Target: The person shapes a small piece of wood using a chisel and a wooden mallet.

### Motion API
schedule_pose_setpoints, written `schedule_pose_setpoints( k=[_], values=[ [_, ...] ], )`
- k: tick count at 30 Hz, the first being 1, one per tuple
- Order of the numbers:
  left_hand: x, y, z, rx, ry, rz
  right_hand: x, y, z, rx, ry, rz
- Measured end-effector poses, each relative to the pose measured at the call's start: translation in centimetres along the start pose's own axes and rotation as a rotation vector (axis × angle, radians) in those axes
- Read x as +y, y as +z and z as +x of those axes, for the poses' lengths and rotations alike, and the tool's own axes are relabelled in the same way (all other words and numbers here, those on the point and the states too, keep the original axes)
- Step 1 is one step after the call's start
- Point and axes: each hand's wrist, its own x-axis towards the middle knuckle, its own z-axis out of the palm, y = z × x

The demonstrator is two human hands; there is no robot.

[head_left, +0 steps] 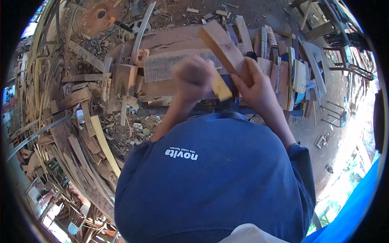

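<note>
My right hand point(256, 87) grips a thick wooden block point(223, 46) near its lower end, thumb on one face and fingers round the other side. The block tilts up and to the left over the workbench. My left hand point(193, 76) is smeared by motion beside it, curled into a fist; what it holds, if anything, cannot be made out. Between the two hands a short yellowish piece of wood point(221, 87) slants downward, its upper end close to the left hand. Below both hands lies a grey, weathered board point(159, 68) on the bench.
Wood offcuts point(298, 77) stand packed along the bench's right side. Another wooden block point(127, 79) sits at its left end. Long planks and scraps point(83, 150) are heaped to the left. An orange-and-black tool point(115, 22) lies on the ground beyond. A metal frame point(350, 67) stands far right.
</note>
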Motion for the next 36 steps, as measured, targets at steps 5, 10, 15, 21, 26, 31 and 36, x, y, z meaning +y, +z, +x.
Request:
schedule_pose_setpoints(
  k=[5,10,15,21,26,31,36],
  values=[
    [-1.7,-2.1,-0.1,0.039,0.467,0.709,-2.2,-3.2,0.5,0.128,-0.040,0.055],
    [1.0,-3.1,1.6,-0.032,0.184,0.937,0.9,-2.6,-0.1,0.195,0.039,0.151],
    [-6.7,-6.5,-0.5,-0.492,-0.316,1.280,4.7,-1.1,-2.8,0.235,0.230,0.072],
    [-19.4,-12.3,-9.4,-1.073,-0.223,1.852,8.3,1.4,-6.3,0.213,0.405,0.045],
    [-24.2,-14.2,-10.7,-1.101,0.103,1.926,10.6,1.8,-8.3,0.197,0.469,0.083],
    [-19.6,-10.2,-5.6,-0.998,0.090,1.678,10.2,0.1,-9.3,0.335,0.590,0.247],
    [-20.2,-12.2,-5.8,-1.322,0.160,1.668,11.9,0.1,-9.2,0.420,0.505,0.170]
  ],
)
